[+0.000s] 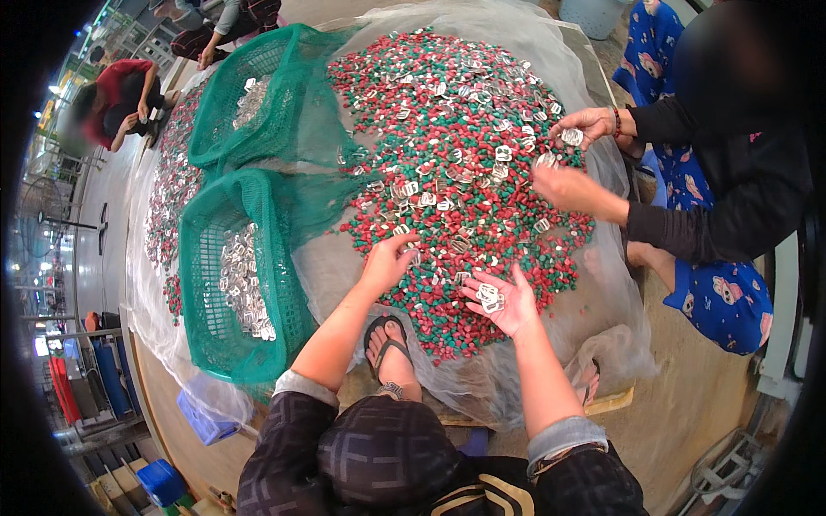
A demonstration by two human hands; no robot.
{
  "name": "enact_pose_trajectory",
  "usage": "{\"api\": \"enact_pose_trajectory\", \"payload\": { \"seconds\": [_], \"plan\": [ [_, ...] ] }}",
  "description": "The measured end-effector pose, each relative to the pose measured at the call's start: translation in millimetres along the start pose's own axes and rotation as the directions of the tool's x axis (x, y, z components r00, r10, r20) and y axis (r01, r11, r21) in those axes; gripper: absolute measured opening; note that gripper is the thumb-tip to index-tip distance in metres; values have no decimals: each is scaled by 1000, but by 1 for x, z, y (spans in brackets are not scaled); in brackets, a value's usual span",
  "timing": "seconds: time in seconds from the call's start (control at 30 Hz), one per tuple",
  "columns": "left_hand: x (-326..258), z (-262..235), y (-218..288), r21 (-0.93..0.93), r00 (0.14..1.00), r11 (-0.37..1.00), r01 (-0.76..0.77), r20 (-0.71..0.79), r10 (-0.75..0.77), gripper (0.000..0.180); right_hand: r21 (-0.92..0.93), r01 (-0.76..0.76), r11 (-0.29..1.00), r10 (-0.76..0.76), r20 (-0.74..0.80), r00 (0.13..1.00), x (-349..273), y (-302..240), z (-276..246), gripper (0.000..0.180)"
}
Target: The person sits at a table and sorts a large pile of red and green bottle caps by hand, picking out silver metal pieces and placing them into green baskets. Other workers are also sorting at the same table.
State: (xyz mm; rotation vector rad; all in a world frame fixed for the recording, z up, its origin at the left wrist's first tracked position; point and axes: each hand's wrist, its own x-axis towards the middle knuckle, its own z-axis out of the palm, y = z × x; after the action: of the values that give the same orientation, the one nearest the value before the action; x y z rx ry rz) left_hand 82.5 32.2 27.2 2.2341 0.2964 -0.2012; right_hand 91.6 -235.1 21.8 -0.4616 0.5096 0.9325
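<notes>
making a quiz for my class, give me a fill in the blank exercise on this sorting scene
1. The right hand lies palm up, holding small ____ metal pieces.
2. The left hand reaches into a pile of red and ____ pellets.
3. Sorted metal pieces lie in the near ____ mesh basket at the person's left.

Missing words: silver; green; green

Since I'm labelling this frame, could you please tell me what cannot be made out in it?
- Head view: the left hand lies palm down on the bead pile, so whatever its fingers pinch is hidden.
- The right hand cups silver pieces; they are too small to count.
- The near basket: its lower rim is hidden behind the left sleeve.
- The co-worker's hands hold pieces too small to tell.
- The far people are bent and blurred at the rim.
</notes>
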Motion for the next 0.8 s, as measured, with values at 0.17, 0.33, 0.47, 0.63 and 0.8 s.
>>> {"api": "enact_pose_trajectory", "payload": {
  "seconds": [0.17,0.33,0.47,0.63,0.8],
  "plan": [
    [2,10,10,-831,937,434,349,317,-146,14,19,-24,1000,23,40,999,-2,0,2,82],
    [5,37,21,-413,911,879,240,409,-57,22,3,-37,999,37,12,999,-4,2,1,80],
    [-1,66,25,91,948,958,-271,198,250,29,23,-5,1000,5,-30,1000,0,5,-7,75],
    [-1,70,25,132,940,940,-313,185,287,23,31,-7,1000,10,-85,996,-1,3,-20,71],
    [6,52,26,-3,965,1000,-7,262,8,22,91,-9,996,11,-25,1000,-7,2,-14,71]
  ]
}}
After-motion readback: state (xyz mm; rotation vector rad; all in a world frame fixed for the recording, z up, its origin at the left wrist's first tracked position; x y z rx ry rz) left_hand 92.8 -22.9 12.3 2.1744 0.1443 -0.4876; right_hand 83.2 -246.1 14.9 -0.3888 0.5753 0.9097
